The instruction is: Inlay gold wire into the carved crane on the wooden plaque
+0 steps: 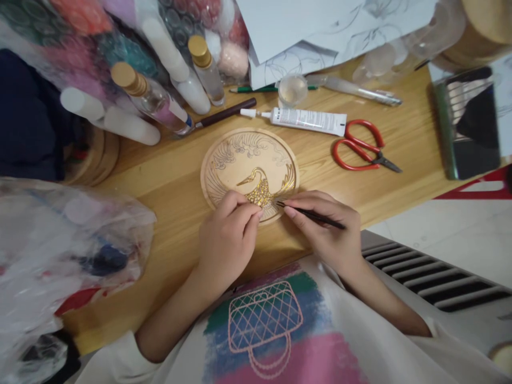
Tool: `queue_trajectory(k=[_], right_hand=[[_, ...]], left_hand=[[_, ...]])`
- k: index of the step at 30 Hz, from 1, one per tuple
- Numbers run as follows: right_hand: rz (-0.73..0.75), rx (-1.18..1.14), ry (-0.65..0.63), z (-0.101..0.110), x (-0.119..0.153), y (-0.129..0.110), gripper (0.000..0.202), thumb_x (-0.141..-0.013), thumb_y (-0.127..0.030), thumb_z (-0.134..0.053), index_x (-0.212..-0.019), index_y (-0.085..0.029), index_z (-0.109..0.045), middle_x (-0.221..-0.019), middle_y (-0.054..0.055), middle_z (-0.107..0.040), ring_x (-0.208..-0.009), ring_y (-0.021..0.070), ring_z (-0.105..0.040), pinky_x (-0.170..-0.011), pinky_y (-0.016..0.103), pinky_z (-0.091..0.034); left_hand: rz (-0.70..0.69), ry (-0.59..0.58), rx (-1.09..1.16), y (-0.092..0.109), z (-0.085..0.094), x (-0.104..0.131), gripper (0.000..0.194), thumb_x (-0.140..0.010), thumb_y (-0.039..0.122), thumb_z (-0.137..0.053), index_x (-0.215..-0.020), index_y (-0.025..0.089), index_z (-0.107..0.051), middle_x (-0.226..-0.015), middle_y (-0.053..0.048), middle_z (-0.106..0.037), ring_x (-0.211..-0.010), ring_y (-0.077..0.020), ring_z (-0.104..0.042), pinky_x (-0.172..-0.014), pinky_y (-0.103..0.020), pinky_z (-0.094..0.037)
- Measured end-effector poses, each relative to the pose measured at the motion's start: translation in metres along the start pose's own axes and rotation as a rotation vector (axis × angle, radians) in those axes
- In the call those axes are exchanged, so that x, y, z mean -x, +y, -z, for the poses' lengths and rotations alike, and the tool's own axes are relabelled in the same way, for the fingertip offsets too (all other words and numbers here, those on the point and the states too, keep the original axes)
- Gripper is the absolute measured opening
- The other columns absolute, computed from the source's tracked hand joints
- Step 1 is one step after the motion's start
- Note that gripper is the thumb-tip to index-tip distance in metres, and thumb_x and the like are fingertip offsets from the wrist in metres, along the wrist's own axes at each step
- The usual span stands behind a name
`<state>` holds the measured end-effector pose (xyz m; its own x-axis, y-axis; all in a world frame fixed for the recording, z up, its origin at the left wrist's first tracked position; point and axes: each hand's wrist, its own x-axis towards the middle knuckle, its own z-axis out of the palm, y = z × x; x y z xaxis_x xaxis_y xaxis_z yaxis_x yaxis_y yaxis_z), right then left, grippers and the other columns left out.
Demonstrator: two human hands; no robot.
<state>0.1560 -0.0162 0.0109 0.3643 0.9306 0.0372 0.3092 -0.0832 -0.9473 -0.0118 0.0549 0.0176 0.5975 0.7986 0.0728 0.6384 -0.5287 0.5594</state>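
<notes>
A round wooden plaque (236,160) lies on the table in front of me. It carries a line drawing of a long-necked bird, with gold wire (262,193) along the neck, body and part of one wing; other lines are only drawn. Pinched at the plaque's near edge, my left hand (230,234) has thumb and fingertips together below the bird's body, and whatever is between them is too small to tell. My right hand (332,224) grips dark tweezers (320,216) like a pen. The tips meet the plaque just right of my left fingertips.
Beyond the plaque lie a white glue tube (310,121), red-handled scissors (360,149), a dark pen (228,112) and a small clear cup (292,90). Bottles (150,98) crowd the back left, drawing sheets (288,32) the back. A phone (468,125) is at right, a plastic bag (80,229) at left.
</notes>
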Motion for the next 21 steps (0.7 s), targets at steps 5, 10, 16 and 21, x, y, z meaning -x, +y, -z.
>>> queue_trajectory(k=[5, 10, 16, 21], right_hand=[[0.004, 0.002, -0.004, -0.0013, 0.0003, -0.0013, 0.009, -0.083, -0.012, -0.072, -0.09, -0.015, -0.077, -0.089, 0.008, -0.078, -0.087, 0.0156, -0.072, -0.08, 0.028, -0.059], [0.012, 0.012, 0.0, -0.0017, 0.0006, -0.0019, 0.009, -0.083, -0.011, -0.072, -0.089, -0.013, -0.077, -0.088, 0.009, -0.078, -0.086, 0.0154, -0.072, -0.079, 0.027, -0.059], [0.046, 0.037, -0.007, -0.0022, -0.0001, -0.0022, 0.011, -0.083, -0.009, -0.071, -0.09, -0.014, -0.077, -0.088, 0.008, -0.078, -0.086, 0.0152, -0.072, -0.079, 0.028, -0.059], [0.056, 0.042, -0.016, -0.0026, -0.0004, -0.0012, 0.012, -0.083, -0.009, -0.071, -0.092, -0.014, -0.077, -0.09, 0.009, -0.078, -0.088, 0.0158, -0.073, -0.081, 0.029, -0.06]], left_hand=[[-0.004, 0.011, -0.001, -0.0001, -0.0012, -0.0004, 0.016, -0.093, 0.015, -0.057, -0.08, 0.019, -0.066, -0.083, 0.0, -0.062, -0.072, -0.0112, -0.059, -0.057, -0.023, -0.042], [-0.006, 0.002, -0.003, 0.0002, -0.0006, -0.0008, 0.015, -0.092, 0.015, -0.058, -0.08, 0.018, -0.066, -0.084, 0.0, -0.062, -0.072, -0.0116, -0.06, -0.059, -0.023, -0.042], [-0.001, 0.012, -0.001, 0.0008, -0.0002, -0.0003, 0.015, -0.092, 0.014, -0.058, -0.08, 0.019, -0.066, -0.084, 0.0, -0.062, -0.073, -0.0115, -0.06, -0.06, -0.023, -0.042], [0.005, 0.015, -0.014, 0.0012, -0.0009, 0.0001, 0.015, -0.092, 0.016, -0.059, -0.08, 0.019, -0.066, -0.083, 0.0, -0.063, -0.072, -0.0118, -0.06, -0.06, -0.023, -0.043]])
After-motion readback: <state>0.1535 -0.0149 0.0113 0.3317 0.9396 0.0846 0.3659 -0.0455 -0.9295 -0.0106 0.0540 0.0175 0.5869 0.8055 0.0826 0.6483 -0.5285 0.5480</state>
